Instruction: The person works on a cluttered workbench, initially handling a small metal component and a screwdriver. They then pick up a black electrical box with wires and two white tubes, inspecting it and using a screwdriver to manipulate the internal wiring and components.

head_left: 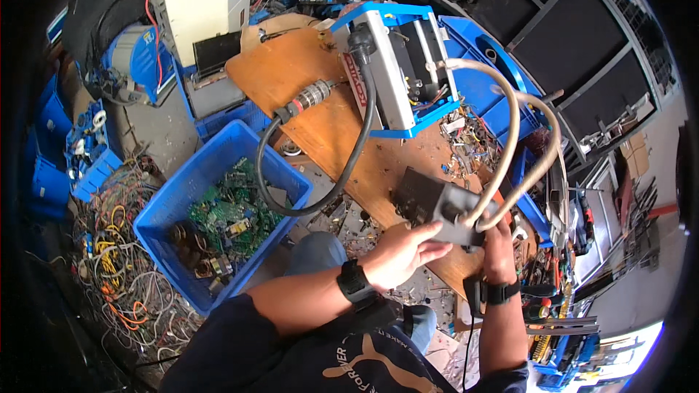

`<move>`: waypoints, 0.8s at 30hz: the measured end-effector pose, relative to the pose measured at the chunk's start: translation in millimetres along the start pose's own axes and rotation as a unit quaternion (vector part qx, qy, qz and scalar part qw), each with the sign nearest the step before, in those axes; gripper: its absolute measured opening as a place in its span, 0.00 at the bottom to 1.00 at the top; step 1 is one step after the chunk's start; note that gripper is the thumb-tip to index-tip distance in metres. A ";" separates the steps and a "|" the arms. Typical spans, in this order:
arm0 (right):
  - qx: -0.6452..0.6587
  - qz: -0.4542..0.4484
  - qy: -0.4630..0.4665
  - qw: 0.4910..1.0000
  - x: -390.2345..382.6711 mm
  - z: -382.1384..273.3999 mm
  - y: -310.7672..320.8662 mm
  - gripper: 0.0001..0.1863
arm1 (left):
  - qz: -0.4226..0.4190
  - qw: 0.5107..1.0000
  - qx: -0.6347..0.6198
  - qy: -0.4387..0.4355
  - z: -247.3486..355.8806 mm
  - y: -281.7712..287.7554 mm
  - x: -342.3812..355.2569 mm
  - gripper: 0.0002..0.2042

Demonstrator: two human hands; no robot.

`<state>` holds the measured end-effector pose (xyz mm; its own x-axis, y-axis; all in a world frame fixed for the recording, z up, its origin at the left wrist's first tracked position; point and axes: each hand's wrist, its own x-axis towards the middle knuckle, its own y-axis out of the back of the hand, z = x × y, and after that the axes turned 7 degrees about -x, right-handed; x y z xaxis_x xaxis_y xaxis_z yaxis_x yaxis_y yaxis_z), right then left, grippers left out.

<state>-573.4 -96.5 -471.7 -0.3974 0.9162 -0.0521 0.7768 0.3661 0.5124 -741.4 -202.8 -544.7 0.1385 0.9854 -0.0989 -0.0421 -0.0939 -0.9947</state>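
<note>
**A:** So where's that dark grey box (pixel 437 212) sitting relative to the hands? Trying to work out which one's really got it.

**B:** Dead centre between them, held up just over the near edge of the wooden board (pixel 306 76). Left hand (pixel 400 253) is under its near-left side, fingers fairly flat and stretched along the bottom edge, more propping than clamping. Right hand (pixel 497 246) comes up from below on the right end, fingers curled round it where the two beige hoses (pixel 510 127) plug in. I can't tell how tight that grip is, the box hides the fingertips.

**A:** Which way does it run?

**B:** Long axis goes roughly left to right, tipped a bit, hose end toward the right hand. The hoses arc up and away to the blue-framed machine (pixel 397 65) further back. Both hands touch it; the right is nearer the hose fittings.

**A:** And the blue crate (pixel 178 193)?

**B:** Well off to the left, full of green circuit boards.
</note>
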 end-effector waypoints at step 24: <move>0.108 -0.098 -0.048 0.988 78.4 6.5 -8.8 0.29 | 0.136 0.758 0.569 -0.288 57.3 99.6 40.1 0.09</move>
<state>-608.2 -26.8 -485.9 -0.5109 0.8312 -0.2194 0.7795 0.5555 0.2894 -796.7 -164.5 -646.1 -0.4691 0.8812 0.0596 -0.8639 -0.4438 -0.2383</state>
